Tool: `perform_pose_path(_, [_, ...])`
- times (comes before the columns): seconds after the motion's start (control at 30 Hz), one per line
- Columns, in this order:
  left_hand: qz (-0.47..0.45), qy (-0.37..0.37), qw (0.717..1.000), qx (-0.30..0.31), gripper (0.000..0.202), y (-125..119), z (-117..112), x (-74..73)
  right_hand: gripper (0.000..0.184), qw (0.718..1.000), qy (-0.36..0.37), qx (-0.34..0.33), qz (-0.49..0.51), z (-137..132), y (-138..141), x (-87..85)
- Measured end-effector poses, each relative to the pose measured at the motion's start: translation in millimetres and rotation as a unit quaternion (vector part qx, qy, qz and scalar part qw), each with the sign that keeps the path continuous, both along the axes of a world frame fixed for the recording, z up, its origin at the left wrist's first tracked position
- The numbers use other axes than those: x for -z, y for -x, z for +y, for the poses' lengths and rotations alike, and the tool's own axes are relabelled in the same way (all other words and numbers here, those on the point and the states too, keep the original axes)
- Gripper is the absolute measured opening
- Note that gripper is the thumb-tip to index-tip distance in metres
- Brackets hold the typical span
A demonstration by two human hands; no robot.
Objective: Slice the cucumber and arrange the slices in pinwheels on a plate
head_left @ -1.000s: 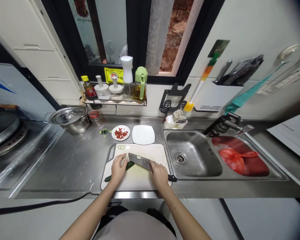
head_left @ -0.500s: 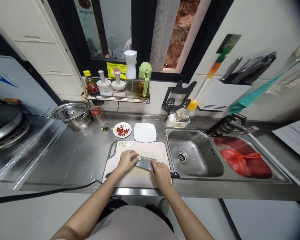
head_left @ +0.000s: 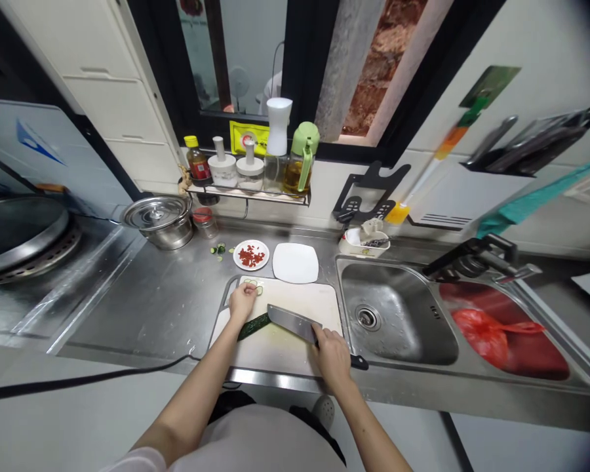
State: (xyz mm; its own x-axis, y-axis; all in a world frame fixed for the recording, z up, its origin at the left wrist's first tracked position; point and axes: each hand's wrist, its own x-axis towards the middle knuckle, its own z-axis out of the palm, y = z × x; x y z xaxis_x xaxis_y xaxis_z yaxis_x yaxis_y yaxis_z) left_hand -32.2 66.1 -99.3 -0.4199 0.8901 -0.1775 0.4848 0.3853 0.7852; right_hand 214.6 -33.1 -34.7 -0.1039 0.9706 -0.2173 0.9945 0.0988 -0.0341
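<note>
My left hand [head_left: 242, 300] is at the upper left of the white cutting board [head_left: 295, 359], its fingertips pinched at a pale cucumber slice [head_left: 259, 290]. Other thin slices lie right by those fingers, partly covered. In my right hand [head_left: 332, 354] is a cleaver [head_left: 291, 321], its blade pointing left over the board and a black handle end showing beyond the hand. A dark green cucumber [head_left: 254, 326] lies slantwise between my left wrist and the blade tip.
Behind the board stand a plate of chopped red pieces [head_left: 251, 255] and a white square plate [head_left: 295, 263]. Cucumber scraps [head_left: 219, 249] lie on the steel counter. To the right is the sink [head_left: 398, 314], with a red bag [head_left: 486, 334] in its second basin. A lidded pot [head_left: 160, 223] stands left.
My left hand has moved from the blade up to the slices at the board's upper left. The cucumber is now uncovered. The cleaver stays in my right hand. The view has shifted slightly.
</note>
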Motion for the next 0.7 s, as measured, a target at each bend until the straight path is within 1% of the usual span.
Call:
perform_pose_path(0.13, [0.071,0.041,0.997,0.006,0.012,13,14,-4.4,0.046,1.000,0.005,0.019,0.008,2,-1,2.1])
perform_pose_path(0.33, [0.136,0.045,0.989,0.045,0.017,10,26,-5.2,0.045,1.000,0.009,0.021,0.020,5,-1,4.3])
perform_pose_path(0.43, [0.168,0.043,0.983,0.061,0.021,7,28,-4.3,0.045,0.999,0.012,0.022,0.021,6,0,3.1])
perform_pose_path(0.53, [0.197,0.042,0.977,0.067,0.021,6,28,-4.0,0.045,0.999,0.017,0.024,0.020,8,-1,2.3])
perform_pose_path(0.7, [0.202,0.042,0.976,0.070,0.020,7,26,-4.8,0.044,0.999,0.020,0.031,0.025,10,-1,4.3])
